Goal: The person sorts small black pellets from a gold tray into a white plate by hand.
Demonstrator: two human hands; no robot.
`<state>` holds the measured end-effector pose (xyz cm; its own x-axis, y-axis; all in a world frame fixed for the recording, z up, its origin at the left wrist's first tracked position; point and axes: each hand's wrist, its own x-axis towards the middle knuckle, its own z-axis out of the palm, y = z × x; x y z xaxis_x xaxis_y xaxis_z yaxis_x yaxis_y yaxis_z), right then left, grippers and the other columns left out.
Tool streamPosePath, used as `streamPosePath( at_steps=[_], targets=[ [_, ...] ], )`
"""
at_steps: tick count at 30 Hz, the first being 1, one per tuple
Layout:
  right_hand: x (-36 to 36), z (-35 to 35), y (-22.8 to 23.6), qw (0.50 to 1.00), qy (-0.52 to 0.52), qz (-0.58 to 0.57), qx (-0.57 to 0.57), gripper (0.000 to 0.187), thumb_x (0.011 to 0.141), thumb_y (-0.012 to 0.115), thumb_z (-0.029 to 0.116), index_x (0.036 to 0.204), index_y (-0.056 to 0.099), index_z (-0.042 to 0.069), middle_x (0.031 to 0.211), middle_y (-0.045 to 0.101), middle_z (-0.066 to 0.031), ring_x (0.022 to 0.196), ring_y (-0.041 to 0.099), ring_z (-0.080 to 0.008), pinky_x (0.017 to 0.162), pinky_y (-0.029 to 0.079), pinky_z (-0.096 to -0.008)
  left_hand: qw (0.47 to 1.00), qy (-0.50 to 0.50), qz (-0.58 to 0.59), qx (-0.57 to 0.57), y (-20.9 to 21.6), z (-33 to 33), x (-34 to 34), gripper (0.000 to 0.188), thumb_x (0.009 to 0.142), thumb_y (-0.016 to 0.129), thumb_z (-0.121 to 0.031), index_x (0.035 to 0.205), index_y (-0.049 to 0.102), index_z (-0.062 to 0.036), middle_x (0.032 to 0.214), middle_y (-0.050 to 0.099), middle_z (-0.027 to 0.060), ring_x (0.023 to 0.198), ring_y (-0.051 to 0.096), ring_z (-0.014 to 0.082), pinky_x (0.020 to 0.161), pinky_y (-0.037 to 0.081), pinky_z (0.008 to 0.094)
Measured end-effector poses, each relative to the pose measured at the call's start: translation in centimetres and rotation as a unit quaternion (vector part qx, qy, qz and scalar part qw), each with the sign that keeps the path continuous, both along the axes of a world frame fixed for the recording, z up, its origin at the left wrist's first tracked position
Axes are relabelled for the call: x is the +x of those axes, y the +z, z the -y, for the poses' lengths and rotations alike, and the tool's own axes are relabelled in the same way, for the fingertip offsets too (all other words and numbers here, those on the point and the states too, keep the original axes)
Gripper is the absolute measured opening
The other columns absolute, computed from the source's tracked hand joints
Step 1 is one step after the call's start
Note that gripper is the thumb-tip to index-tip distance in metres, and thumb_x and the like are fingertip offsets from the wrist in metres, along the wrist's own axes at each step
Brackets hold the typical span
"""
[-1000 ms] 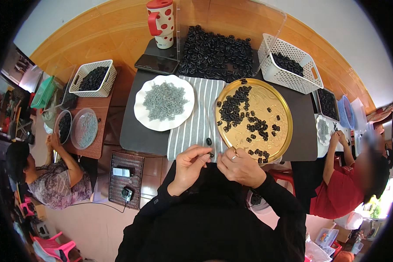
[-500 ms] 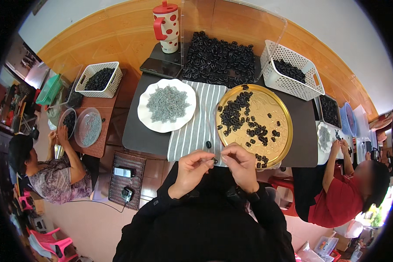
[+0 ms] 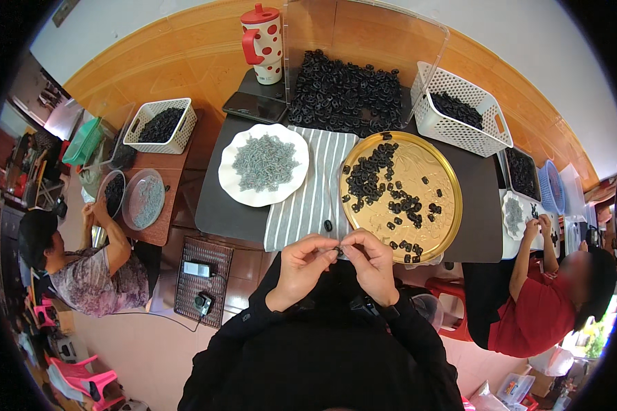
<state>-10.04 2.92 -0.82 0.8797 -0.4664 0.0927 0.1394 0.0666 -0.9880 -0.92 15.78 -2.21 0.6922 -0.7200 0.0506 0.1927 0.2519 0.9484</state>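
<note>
At the table's front edge my left hand [image 3: 303, 268] pinches a small black plastic piece [image 3: 338, 252] between thumb and fingertips. My right hand [image 3: 371, 266] meets it there, its thumb and finger pressed together; whatever they grip is too small to make out. Just beyond the fingertips, a single black oval piece [image 3: 328, 225] lies on the grey striped cloth [image 3: 286, 229]. To the left, a white scalloped plate [image 3: 227, 179] holds a heap of small grey metal screws [image 3: 264, 162]. On the right, a round gold tray [image 3: 435, 236] carries scattered black pieces [image 3: 367, 179].
Behind the cloth, a heap of black parts [image 3: 346, 92] sits inside clear panels. A white basket [image 3: 495, 140], a dark phone [image 3: 255, 107] and a red-spotted tumbler [image 3: 269, 51] stand around it. Co-workers sit at the left [image 3: 92, 274] and right [image 3: 538, 301], handling similar parts.
My right hand has moved left, bringing its fingertips against the black piece in my left hand. The left hand stays nearly in place.
</note>
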Motion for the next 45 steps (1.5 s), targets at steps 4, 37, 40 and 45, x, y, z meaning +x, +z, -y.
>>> streamPosePath(
  at_steps=[4, 37, 40, 45],
  targets=[
    [0.0, 0.2, 0.2, 0.998, 0.007, -0.012, -0.061, 0.005, 0.088, 0.054, -0.005, 0.091, 0.058, -0.002, 0.087, 0.056, -0.0026, 0.079, 0.052, -0.0078, 0.071, 0.041, -0.0206, 1.0, 0.004, 0.002, 0.001, 0.1, -0.1, 0.0, 0.02, 0.085, 0.059, 0.006, 0.103, 0.065, 0.0016, 0.088, 0.06, 0.0061, 0.075, 0.059, 0.01, 0.059, 0.046, 0.0195],
    [1.6, 2.2, 0.8, 0.971, -0.046, -0.055, -0.23, 0.014, 0.085, 0.057, -0.002, 0.099, 0.06, -0.003, 0.086, 0.059, -0.0095, 0.076, 0.058, -0.0175, 0.068, 0.045, -0.0274, 0.998, 0.044, -0.013, -0.033, 0.0, -1.1, 1.2, 0.02, 0.083, 0.061, 0.007, 0.102, 0.066, 0.0018, 0.085, 0.06, 0.0041, 0.07, 0.057, 0.0079, 0.056, 0.045, 0.0192],
    [3.1, 1.3, 0.8, 0.857, -0.072, -0.018, -0.51, 0.018, 0.079, 0.058, -0.004, 0.097, 0.06, -0.002, 0.085, 0.056, -0.0111, 0.077, 0.056, -0.0259, 0.068, 0.045, -0.0339, 0.997, 0.07, -0.02, -0.029, -0.4, -1.9, 1.9, 0.02, 0.083, 0.061, 0.006, 0.102, 0.066, 0.0018, 0.084, 0.06, 0.0037, 0.07, 0.057, 0.0076, 0.056, 0.045, 0.019],
    [4.6, -0.6, 1.0, 0.755, -0.09, -0.103, -0.641, 0.019, 0.074, 0.061, 0.003, 0.092, 0.061, 0.0, 0.093, 0.052, -0.0116, 0.085, 0.05, -0.0296, 0.07, 0.039, -0.0386, 0.993, 0.108, -0.026, -0.028, -0.9, -3.0, 2.8, 0.02, 0.083, 0.062, 0.006, 0.102, 0.066, 0.0015, 0.083, 0.061, 0.0033, 0.069, 0.057, 0.0073, 0.056, 0.044, 0.0186]
  ],
)
